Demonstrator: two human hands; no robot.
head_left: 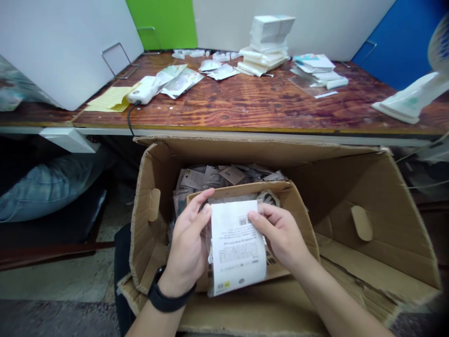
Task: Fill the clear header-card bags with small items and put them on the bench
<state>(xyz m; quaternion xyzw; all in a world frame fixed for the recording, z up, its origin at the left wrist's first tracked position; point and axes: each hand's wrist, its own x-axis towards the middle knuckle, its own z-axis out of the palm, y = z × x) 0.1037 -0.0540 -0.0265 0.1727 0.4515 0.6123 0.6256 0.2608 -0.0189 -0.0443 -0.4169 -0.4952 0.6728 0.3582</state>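
Observation:
Both my hands hold a white printed packet [236,250] with a barcode, over a big open cardboard box [354,187]. My left hand [187,243], with a black watch on the wrist, grips the packet's left edge, thumb near the top corner. My right hand [280,236] pinches its upper right edge. Just behind the packet a smaller cardboard box [298,206] stands inside the big one, holding more packets. Several loose grey packets [224,175] lie in the big box behind it.
A wooden table [252,105] runs across the back with a white stack of boxes [268,44], flat packets [178,79], a white device [142,91] on a cable, yellow label sheets [110,99] and a white fan [417,93]. Another person's knee in jeans [45,187] is at left.

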